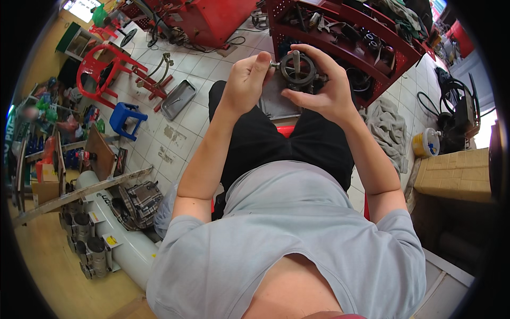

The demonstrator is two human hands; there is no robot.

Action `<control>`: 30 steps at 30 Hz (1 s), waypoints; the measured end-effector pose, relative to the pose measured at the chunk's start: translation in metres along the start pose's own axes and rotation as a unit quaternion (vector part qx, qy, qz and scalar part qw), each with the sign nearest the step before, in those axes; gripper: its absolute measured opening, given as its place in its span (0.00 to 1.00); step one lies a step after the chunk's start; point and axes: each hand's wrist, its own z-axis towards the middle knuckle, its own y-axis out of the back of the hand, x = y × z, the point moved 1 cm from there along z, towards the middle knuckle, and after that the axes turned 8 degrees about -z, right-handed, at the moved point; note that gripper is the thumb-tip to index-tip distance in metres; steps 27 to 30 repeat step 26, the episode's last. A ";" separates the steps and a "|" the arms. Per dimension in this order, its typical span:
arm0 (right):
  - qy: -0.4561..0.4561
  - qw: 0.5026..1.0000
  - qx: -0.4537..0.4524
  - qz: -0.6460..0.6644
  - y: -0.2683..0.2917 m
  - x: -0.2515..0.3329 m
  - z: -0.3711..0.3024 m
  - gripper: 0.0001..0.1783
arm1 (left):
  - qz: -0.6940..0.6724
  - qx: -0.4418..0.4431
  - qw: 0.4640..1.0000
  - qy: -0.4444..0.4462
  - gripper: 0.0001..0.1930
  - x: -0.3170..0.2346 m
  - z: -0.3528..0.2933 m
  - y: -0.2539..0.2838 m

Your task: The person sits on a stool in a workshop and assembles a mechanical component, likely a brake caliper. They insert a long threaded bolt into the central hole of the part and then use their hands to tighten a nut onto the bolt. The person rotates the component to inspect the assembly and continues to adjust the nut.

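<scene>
— What have you got in your hands?

— You hold a dark metal part [298, 72] with a round ring face and a pale pin standing at its centre, up at 12 o'clock in the view, above your knees. It looks grey-black and oily, with a short shaft sticking out toward 9 o'clock; its ring face turns up toward you.

— And your hands?

— Your left hand [245, 80] is closed, thumb and fingers pinching the end of that shaft. Your right hand [324, 87] curls around the part's far and right side, gripping its body, thumb pressed on the near edge. Just under the part lies a grey flat tray [276, 103] resting on your lap.

— Any packages or labels nearby?

— At 3 o'clock a yellow and white round tub [426, 142] stands on the tiled floor [183, 130], beside a tan cardboard box [459, 174]. At 8 o'clock a white cylinder [125, 234] lies with small yellow stickers and dark lettering too small to tell. At 11 o'clock a bright white sign [82, 8] sits at the rim.

— What else is around?

— A red tool shelf [345, 37] behind the part at 12 o'clock, a blue stool [126, 118] and a red plastic chair [101, 72] toward 10 o'clock.
</scene>
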 end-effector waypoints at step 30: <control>0.006 0.998 0.042 0.053 0.008 -0.007 0.000 0.42 | 0.090 0.073 0.991 -0.069 0.24 -0.011 0.002 0.014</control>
